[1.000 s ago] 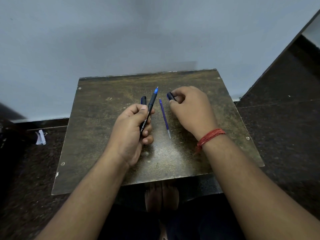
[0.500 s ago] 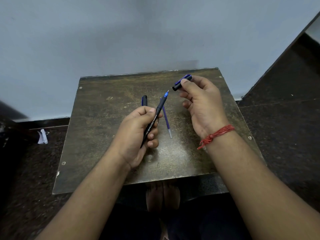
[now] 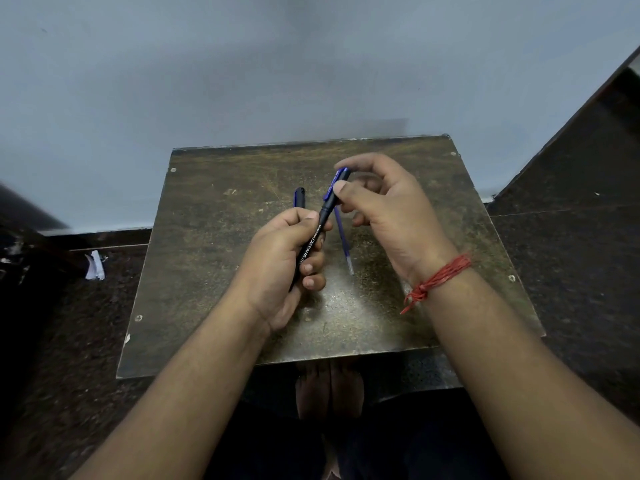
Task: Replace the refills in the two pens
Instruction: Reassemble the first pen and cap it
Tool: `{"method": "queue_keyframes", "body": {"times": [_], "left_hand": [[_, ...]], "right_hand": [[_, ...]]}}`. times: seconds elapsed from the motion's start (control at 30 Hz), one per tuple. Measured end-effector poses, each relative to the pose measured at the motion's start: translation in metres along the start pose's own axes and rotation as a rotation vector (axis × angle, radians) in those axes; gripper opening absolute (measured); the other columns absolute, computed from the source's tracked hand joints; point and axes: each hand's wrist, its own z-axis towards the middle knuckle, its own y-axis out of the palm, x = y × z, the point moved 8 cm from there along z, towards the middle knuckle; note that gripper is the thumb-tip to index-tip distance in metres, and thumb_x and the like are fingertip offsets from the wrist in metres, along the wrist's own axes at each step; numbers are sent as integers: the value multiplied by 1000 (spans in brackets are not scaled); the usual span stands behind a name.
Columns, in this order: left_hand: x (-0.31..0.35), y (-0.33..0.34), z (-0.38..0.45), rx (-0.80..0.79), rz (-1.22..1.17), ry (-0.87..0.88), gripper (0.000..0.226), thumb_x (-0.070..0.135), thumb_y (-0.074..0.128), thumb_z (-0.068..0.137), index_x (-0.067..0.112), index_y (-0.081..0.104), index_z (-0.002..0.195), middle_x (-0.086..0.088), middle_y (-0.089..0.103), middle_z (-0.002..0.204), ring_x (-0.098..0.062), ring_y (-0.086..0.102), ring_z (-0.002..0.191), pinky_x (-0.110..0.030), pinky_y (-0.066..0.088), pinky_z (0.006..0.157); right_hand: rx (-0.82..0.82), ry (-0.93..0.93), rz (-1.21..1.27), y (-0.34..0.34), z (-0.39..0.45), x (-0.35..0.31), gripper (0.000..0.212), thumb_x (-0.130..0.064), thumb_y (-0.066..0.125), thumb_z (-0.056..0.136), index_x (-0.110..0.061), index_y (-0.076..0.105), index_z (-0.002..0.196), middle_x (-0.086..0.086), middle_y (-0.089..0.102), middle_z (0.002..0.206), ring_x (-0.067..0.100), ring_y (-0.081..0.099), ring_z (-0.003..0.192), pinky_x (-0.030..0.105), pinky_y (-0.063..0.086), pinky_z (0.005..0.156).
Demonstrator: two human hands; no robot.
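Our left hand (image 3: 277, 268) grips the black pen (image 3: 310, 244) above the counter (image 3: 214, 237); our right hand (image 3: 388, 209) pinches its cap (image 3: 334, 190), seemingly seated on the tip. Loose refill (image 3: 344, 244) lies between hands; second pen (image 3: 299, 197) beyond left.

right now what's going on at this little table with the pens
A person is working on a black pen over a worn table. The left hand grips the pen's barrel while the right hand pinches its cap at the pen's far end, either just on or going on. A loose blue refill lies on the table between the hands, and a second pen lies beyond the left hand.
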Motion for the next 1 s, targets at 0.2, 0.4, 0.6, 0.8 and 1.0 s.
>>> {"method": "queue_keyframes", "body": {"times": [0.2, 0.4, 0.6, 0.8, 1.0], "left_hand": [[1, -5, 2, 48, -36, 32, 18, 12, 47, 103, 7, 55, 88, 0, 45, 63, -3, 28, 39, -14, 22, 32], [3, -9, 2, 84, -21, 87, 17, 12, 46, 104, 6, 51, 89, -4, 41, 67, -3, 27, 37, -14, 22, 30], [4, -11, 2, 102, -17, 117, 22, 10, 44, 105, 9, 49, 84, -5, 40, 67, -3, 27, 37, -13, 21, 30], [13, -12, 5, 160, 157, 234, 26, 17, 46, 105, 15, 50, 80, -4, 38, 64, -8, 31, 43, -20, 29, 35], [24, -9, -4, 226, 512, 373, 27, 28, 41, 106, 14, 48, 84, 6, 43, 49, -16, 41, 35, -33, 37, 43]], "right_hand": [[-13, 25, 4, 12, -5, 1, 19, -8, 65, 92, -13, 62, 110, 15, 65, 85, 16, 59, 73, 28, 47, 62], [32, 14, 10, 20, -8, -2, 20, -5, 64, 90, -11, 60, 109, 7, 61, 75, 12, 57, 67, 29, 46, 61], [51, -29, -107, 26, -8, 0, 23, -14, 64, 88, -20, 59, 110, -9, 60, 67, 16, 63, 69, 44, 53, 75], [97, -45, -211, 27, -14, -1, 27, -22, 68, 91, -21, 59, 116, -3, 69, 83, 5, 65, 75, 28, 55, 77], [126, 17, -115, 26, -15, 5, 13, -27, 72, 88, -14, 67, 88, -2, 69, 77, 8, 64, 71, 32, 51, 66]]}}
